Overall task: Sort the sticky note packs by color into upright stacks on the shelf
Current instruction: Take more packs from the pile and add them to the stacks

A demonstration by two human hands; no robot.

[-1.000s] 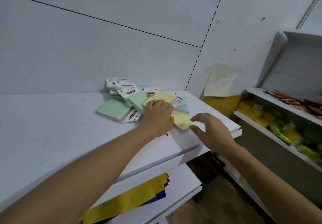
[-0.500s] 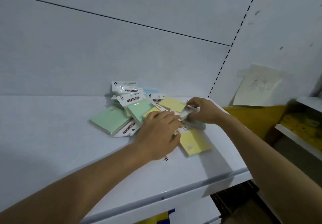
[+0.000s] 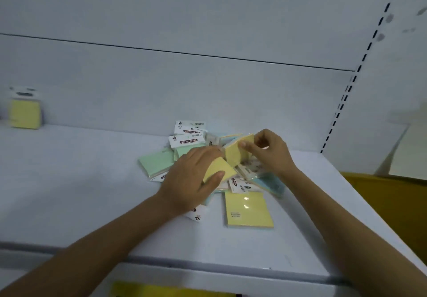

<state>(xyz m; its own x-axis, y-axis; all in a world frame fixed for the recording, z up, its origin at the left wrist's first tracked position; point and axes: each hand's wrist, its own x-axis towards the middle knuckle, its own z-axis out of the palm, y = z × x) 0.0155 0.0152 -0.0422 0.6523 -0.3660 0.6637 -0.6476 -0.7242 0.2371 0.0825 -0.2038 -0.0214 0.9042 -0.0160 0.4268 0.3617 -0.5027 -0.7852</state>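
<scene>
A loose pile of sticky note packs lies on the white shelf [image 3: 92,192]. My left hand [image 3: 191,179] grips a yellow pack [image 3: 220,169] at the pile's front. My right hand [image 3: 268,153] holds another yellow pack [image 3: 236,152] tilted up above the pile, thumb and fingers on its upper edge. A green pack [image 3: 157,162] lies at the pile's left, and white header cards [image 3: 188,135] show at the back. A flat yellow pack [image 3: 248,209] lies nearest me, a blue pack [image 3: 270,183] beside it. One yellow pack [image 3: 24,113] stands upright against the back wall at far left.
The shelf's front edge [image 3: 208,264] runs across the bottom. A slotted upright [image 3: 346,88] marks the shelf's right end. Beyond it sits a yellow-brown object [image 3: 388,204]. Something yellow [image 3: 161,289] shows on the shelf below.
My right hand has come from the shelf's front edge to the pile and lifted a yellow pack upright. My left hand has taken hold of another yellow pack. The view shifted left.
</scene>
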